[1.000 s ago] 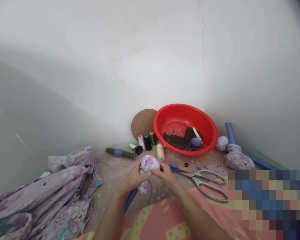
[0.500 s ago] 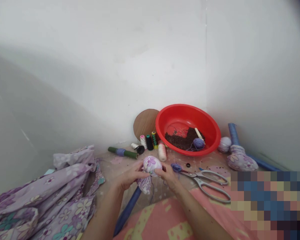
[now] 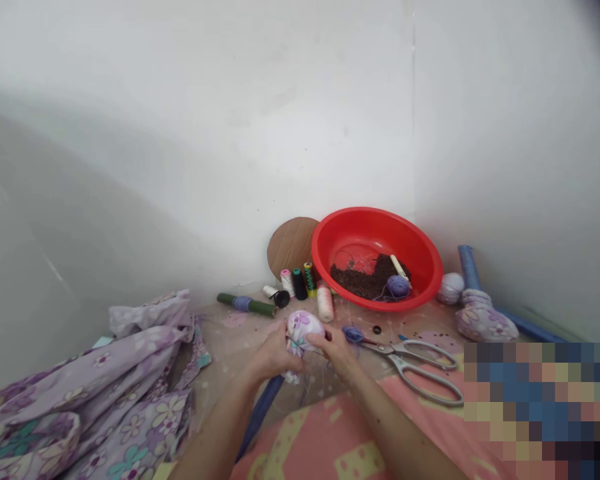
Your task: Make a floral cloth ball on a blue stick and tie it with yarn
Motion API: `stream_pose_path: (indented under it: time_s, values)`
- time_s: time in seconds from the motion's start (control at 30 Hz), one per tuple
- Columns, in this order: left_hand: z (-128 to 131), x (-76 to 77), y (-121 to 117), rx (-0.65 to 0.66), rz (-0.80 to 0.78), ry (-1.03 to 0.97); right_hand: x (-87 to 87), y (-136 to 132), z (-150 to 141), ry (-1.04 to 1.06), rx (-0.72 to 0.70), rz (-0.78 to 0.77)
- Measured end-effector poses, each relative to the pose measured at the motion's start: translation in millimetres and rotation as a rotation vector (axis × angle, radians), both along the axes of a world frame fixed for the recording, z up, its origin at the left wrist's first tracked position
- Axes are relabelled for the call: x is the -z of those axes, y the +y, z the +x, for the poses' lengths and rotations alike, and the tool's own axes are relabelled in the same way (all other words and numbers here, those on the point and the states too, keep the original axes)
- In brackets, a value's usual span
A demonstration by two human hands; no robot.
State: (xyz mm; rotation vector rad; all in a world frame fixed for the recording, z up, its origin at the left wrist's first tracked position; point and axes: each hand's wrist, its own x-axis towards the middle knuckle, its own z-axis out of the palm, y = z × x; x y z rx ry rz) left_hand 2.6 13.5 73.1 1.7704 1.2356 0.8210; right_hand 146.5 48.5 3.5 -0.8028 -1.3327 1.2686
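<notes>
Gripping a floral cloth ball (image 3: pixel 304 328), left hand (image 3: pixel 275 351) and right hand (image 3: pixel 336 348) clamped on opposite sides.

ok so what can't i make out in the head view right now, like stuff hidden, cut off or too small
In the head view:
- what fills the floral bundle: its cloth covers it
- the cardboard disc's right side: behind the red basin
- the loose floral cloth's far end: cut off by the left edge
- what the dark bits in the basin are: too small
- the lower right corner: pixelated
</notes>
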Motion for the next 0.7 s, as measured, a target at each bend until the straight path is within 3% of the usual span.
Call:
stream_pose_path:
  time_s: [0.13,0.3,0.7]
  values:
    - [-5,-4.7,3,0.086,-0.038,0.082,-1.2,-2,-1,-0.038,0.032,0.024]
    - [-13,-6.7,6,0.176,-0.146,0.048,-0.2,-3,-4,-0.033,0.050,0.022]
    - [-15,-0.4,6,0.123,-0.126,0.006,-2.7,-8,-7,-0.059,0.060,-0.022]
